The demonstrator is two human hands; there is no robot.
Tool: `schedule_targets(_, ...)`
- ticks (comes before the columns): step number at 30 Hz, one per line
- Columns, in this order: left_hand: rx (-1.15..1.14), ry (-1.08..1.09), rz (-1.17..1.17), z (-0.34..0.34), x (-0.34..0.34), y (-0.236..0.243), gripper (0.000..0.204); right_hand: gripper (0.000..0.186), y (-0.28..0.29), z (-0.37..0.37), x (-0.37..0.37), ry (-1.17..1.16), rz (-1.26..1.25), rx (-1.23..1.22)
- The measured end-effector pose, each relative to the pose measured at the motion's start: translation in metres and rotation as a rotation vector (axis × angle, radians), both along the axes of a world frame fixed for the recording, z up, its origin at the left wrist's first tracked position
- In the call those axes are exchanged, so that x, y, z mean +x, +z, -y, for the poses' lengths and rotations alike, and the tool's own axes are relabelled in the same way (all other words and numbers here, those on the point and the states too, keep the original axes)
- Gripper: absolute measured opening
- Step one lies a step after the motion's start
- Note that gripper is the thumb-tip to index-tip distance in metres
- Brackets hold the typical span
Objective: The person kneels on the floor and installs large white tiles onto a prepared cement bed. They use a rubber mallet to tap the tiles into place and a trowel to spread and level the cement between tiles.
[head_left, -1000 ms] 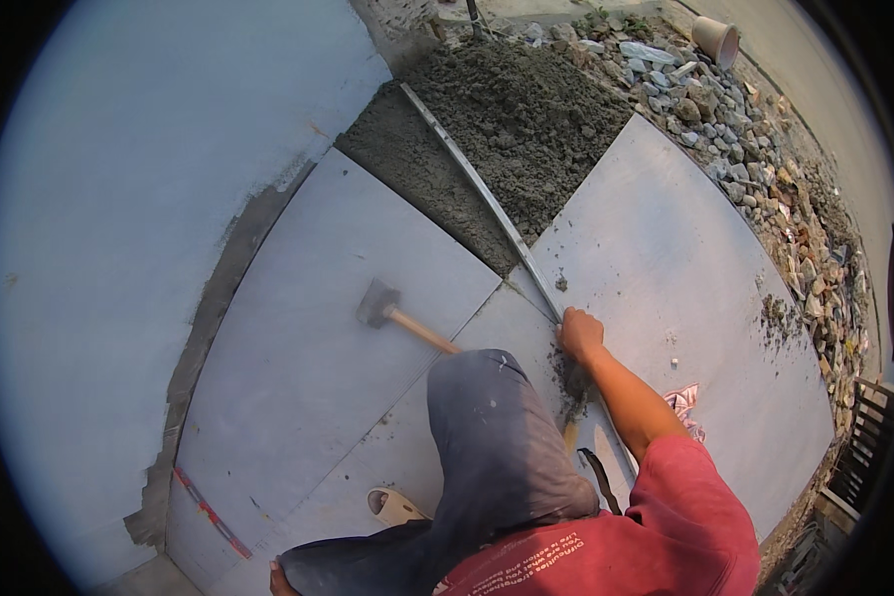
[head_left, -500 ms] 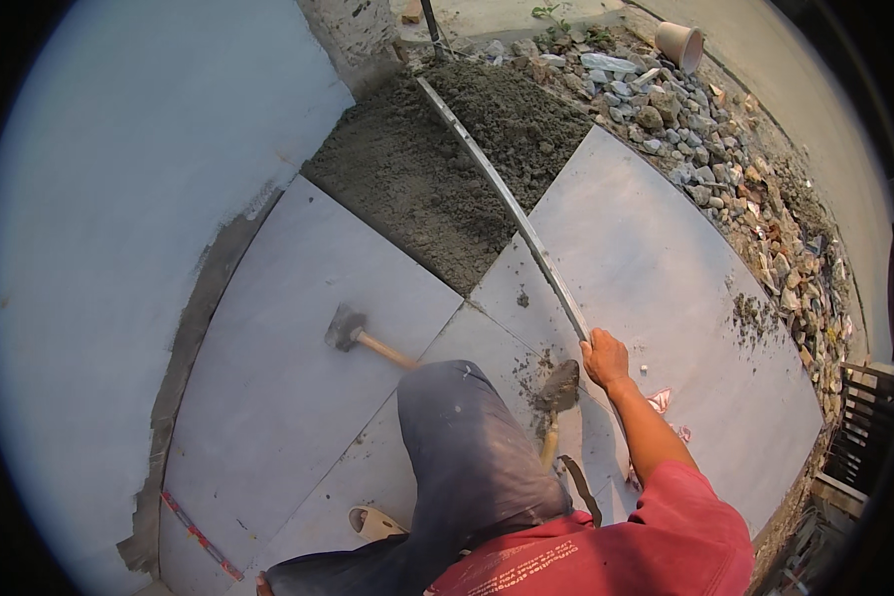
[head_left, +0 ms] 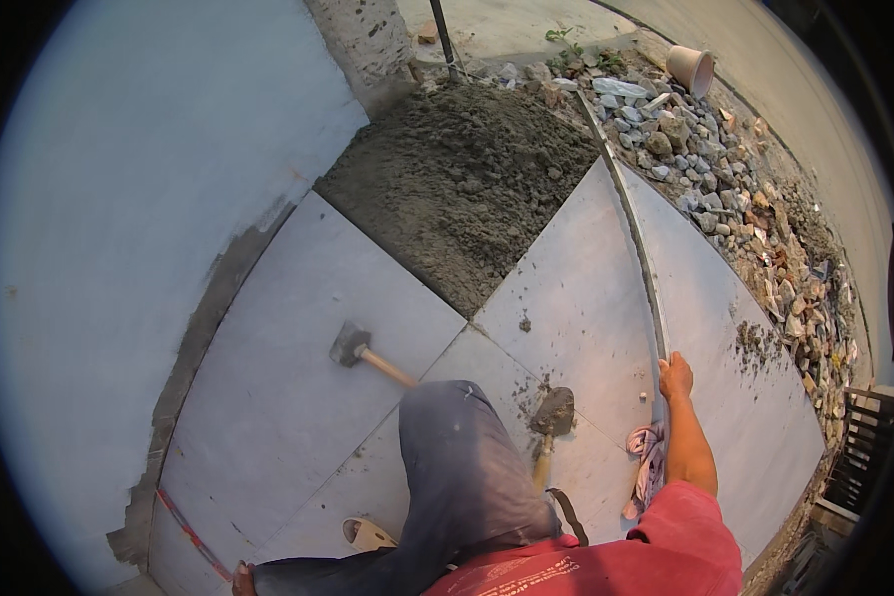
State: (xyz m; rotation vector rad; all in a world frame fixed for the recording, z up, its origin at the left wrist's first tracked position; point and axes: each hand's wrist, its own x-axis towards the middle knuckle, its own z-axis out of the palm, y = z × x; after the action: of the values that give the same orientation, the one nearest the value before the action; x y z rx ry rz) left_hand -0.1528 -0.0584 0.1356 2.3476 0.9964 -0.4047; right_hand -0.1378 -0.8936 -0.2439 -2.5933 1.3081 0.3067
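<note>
My right hand (head_left: 676,376) is closed around the near end of a long, thin metal straightedge (head_left: 634,223). It lies across the pale tile (head_left: 581,258) on the right, with its far end over the rubble edge. Grey mortar (head_left: 457,179) fills the square gap between the tiles and wall. A trowel (head_left: 552,412) with mortar on its blade rests on the tiles left of my right hand. Beside my knee lies a mallet (head_left: 351,345) with a dark head and wooden handle. At the lower left, my left hand (head_left: 243,579) shows only partly by my dark trouser leg; its fingers are unclear.
A pale wall (head_left: 149,199) bounds the left side. Stones and rubble (head_left: 710,164) run along the right, with a bucket (head_left: 690,70) tipped over beyond. A red stick (head_left: 191,531) lies at lower left. A crumpled cloth (head_left: 647,457) sits by my right forearm.
My right hand has moved right and slightly nearer, swinging the straightedge off the mortar toward the rubble side. The cloth is now more exposed. The mallet and trowel stay on the tiles.
</note>
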Motion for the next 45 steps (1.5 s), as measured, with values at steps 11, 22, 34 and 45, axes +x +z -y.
schedule_targets(11, -0.029, 0.245, 0.040, -0.009, 0.001, 0.034, 0.071, 0.034, 0.025, 0.018, -0.090, -0.258, -0.752, 0.064)
schedule_targets(22, -0.217, -0.008, 0.112, 0.000, 0.102, -0.030, 0.059, 0.037, 0.040, -0.146, 0.001, 0.125, 0.066, 0.440)
schedule_targets(34, -0.150, -0.368, -0.092, -0.041, 0.273, -0.175, 0.090, 0.042, -0.062, -0.282, -0.066, -0.081, 0.011, 0.766)
schedule_targets(45, 0.090, -0.607, -0.378, -0.060, 0.391, -0.375, 0.126, 0.030, 0.012, -0.254, -0.094, -0.121, 0.417, 0.361)
